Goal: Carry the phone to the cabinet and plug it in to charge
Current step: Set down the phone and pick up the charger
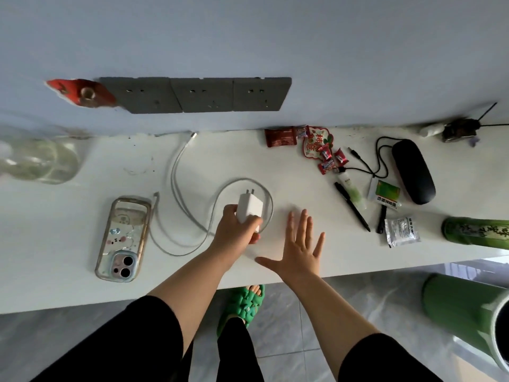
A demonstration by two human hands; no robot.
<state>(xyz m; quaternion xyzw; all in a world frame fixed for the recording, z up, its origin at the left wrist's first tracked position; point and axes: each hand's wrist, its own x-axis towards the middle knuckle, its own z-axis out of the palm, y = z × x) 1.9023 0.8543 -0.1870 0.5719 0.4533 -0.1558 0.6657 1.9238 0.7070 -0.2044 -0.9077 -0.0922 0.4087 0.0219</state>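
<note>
- A clear glass jar [38, 158] stands blurred at the far left of the white tabletop [275, 252].
- On the wall above, a red patch [80, 93] sits beside a row of three grey sockets [198, 94].
- The phone [124, 238] lies face down near the front edge, in a clear case with stickers, camera end toward the person.
- A white cable [179, 172] loops just right of the phone; one plug end lies by the phone's top corner, another near the wall.
- The left hand [237, 230] grips the white charger [249, 212], prongs pointing at the wall.
- The right hand [300, 246] is open, fingers spread, holding nothing; whether it touches the tabletop is unclear.
- Red candies [311, 147] lie near the wall.
- A black pen [352, 206], a foil packet [402, 231] and a black case [413, 170] lie further right.
- A green cylinder [476, 232] lies at the right edge.
- Below, a green slipper [242, 304] shows on the tiled floor.
</note>
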